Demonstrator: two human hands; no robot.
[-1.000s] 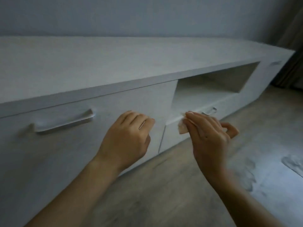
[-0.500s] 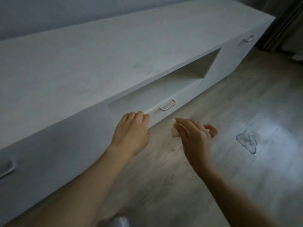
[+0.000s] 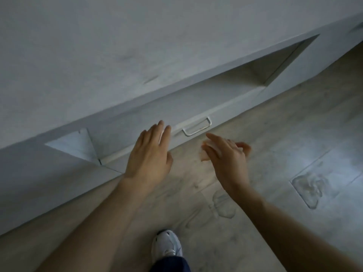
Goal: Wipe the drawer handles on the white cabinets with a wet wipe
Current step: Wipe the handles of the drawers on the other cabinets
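Observation:
A long white cabinet [image 3: 98,55] runs across the view, with an open shelf above a low drawer [image 3: 225,112]. The drawer's metal handle [image 3: 197,127] sits just beyond my hands. My left hand [image 3: 151,154] has straight fingers reaching over the drawer's top edge, left of the handle. My right hand [image 3: 227,158] hovers below and right of the handle and pinches a small folded wet wipe [image 3: 204,156] between thumb and fingers. The wipe is a short way from the handle, not touching it.
Pale wood floor [image 3: 255,193] lies in front of the cabinet, with a shiny patch at the right [image 3: 306,187]. My white shoe [image 3: 168,244] stands on the floor below my arms. The cabinet's right section [image 3: 334,46] continues toward the far corner.
My view has tilted down and moved right along the cabinet. Both hands have come closer to the low drawer's handle, and my left hand's fingers have straightened.

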